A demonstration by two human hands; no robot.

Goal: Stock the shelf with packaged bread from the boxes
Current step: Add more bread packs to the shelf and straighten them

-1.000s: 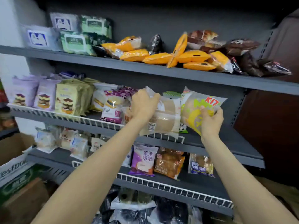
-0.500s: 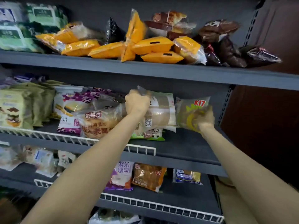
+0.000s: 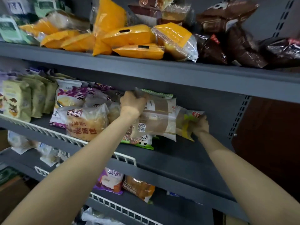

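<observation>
While both arms reach up to the middle shelf (image 3: 186, 153) of a grey metal rack, the left hand (image 3: 132, 103) grips the top edge of a clear bread packet (image 3: 159, 120) with a brown band, a barcode and a QR code on its white label, holding it upright on the shelf; the right hand (image 3: 200, 125) clutches the lower right corner of a second packet (image 3: 186, 123), yellow-green printed, red letters "KI" legible at its upper corner, standing just behind and right of the first. Beneath the clear packet lies a flat green pack with a panda figure (image 3: 143, 140). Left of it: a transparent bag of round bread (image 3: 86, 122), red characters "老面包" across the front, leaning on the white wire rail (image 3: 56, 135); behind it purple-and-white packs (image 3: 71, 98), one marked "紫米"; further left, pale green packs picturing layered cake (image 3: 17, 101). Top shelf: orange-yellow wedge packets (image 3: 129, 36) with small black labels, dark brown wrapped loaves (image 3: 227, 30) to the right, green-and-white packs (image 3: 11, 28) at far left, print blurred. Lower shelf: a purple pack (image 3: 110, 181) with white characters partly hidden by the shelf edge, beside an orange-brown bread pack (image 3: 139, 187), text too small to read.
</observation>
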